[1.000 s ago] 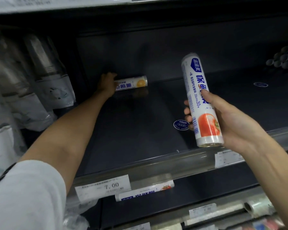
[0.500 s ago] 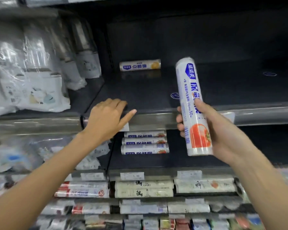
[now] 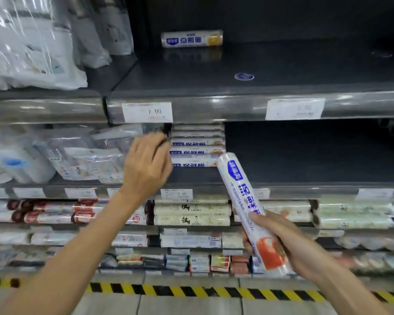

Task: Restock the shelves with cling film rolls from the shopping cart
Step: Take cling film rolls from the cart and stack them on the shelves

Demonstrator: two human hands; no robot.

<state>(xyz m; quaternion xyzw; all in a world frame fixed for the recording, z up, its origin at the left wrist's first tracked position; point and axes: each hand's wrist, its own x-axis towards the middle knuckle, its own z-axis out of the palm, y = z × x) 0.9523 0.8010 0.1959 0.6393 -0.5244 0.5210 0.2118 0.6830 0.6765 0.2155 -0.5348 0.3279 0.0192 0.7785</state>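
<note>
Curled round the lower half of a white plastic-wrapped cling film roll with blue lettering and a red tomato picture [image 3: 238, 189], the right hand [image 3: 291, 246] holds it tilted, top end leaning up and to the left, in front of the front rail of the dark middle shelf [image 3: 305, 153]. That top end lies just beside a stack of white cling film rolls with blue labels [image 3: 197, 146], which lie sideways at the left of the same shelf. The left hand [image 3: 146, 167] is raised at the left edge of this stack with its fingers bent inward; whether they hold or touch anything cannot be told. On the dark top shelf [image 3: 282, 71] a single white roll with a yellow fruit picture [image 3: 191, 38] lies sideways near the back. White paper price tags [image 3: 147, 112] sit on that shelf's shiny front rail. Clear plastic-wrapped packs [image 3: 32, 42] fill the bays to the left. Cream-coloured boxed rolls [image 3: 191, 214] fill the shelf below, and yellow-and-black striped tape [image 3: 191, 289] runs along the floor.
</note>
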